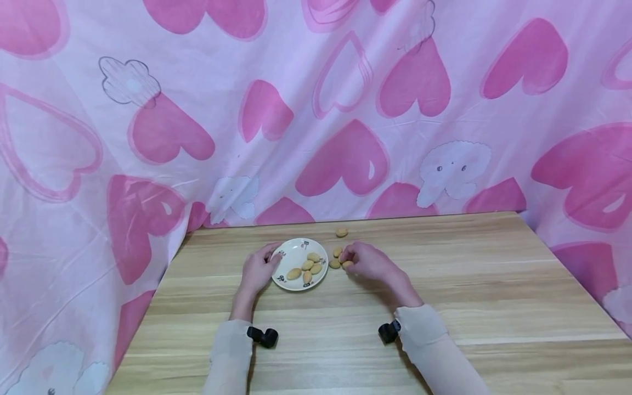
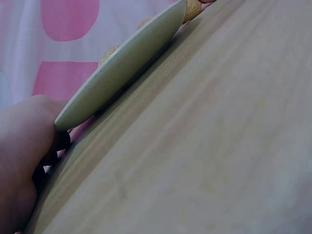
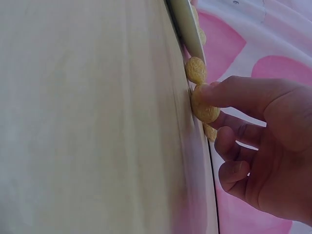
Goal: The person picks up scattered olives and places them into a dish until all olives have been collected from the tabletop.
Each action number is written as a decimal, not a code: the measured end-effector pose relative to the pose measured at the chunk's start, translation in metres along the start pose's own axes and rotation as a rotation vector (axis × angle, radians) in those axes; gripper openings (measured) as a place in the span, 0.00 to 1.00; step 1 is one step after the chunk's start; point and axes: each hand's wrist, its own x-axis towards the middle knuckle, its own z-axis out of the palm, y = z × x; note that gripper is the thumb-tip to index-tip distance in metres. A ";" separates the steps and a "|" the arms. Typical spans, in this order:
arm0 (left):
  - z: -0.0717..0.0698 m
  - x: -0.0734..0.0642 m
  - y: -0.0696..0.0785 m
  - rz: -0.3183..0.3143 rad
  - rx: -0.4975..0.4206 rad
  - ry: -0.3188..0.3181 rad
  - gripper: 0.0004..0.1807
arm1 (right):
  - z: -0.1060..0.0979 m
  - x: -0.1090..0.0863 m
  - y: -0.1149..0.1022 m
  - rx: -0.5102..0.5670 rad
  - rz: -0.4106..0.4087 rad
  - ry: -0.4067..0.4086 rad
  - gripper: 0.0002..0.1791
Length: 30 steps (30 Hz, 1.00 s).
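A small white plate (image 1: pixel 292 258) with little printed motifs near its rim carries several tan, wrinkle-shelled walnuts (image 1: pixel 313 257). My left hand (image 1: pixel 258 271) grips its left edge, thumb over the rim. The left wrist view shows the plate's pale underside (image 2: pixel 117 78) close over the table. To the right of the plate, my right hand (image 1: pixel 372 263) pinches a walnut (image 3: pixel 205 108) between thumb and fingers. Beside it, between hand and plate, another walnut (image 3: pixel 196 70) lies on the wood. More loose walnuts (image 1: pixel 338 252) are clustered by the right fingertips, partly hidden by them.
One walnut (image 1: pixel 342 232) lies apart, farther back near the table's rear edge. The wood-grain table (image 1: pixel 326 340) reaches back to a pink heart-patterned cloth (image 1: pixel 340 159), which also hangs at both sides. Black wrist cameras (image 1: pixel 269 338) sit at both sleeves.
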 end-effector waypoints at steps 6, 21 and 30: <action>-0.003 0.000 0.000 -0.008 0.002 -0.003 0.18 | 0.000 0.000 -0.003 -0.006 0.015 0.007 0.10; 0.001 0.001 0.002 0.009 0.018 0.011 0.17 | 0.000 -0.004 -0.008 0.016 0.012 0.044 0.11; -0.001 -0.001 0.004 -0.006 0.009 0.009 0.17 | -0.006 -0.001 -0.014 -0.008 -0.022 0.063 0.11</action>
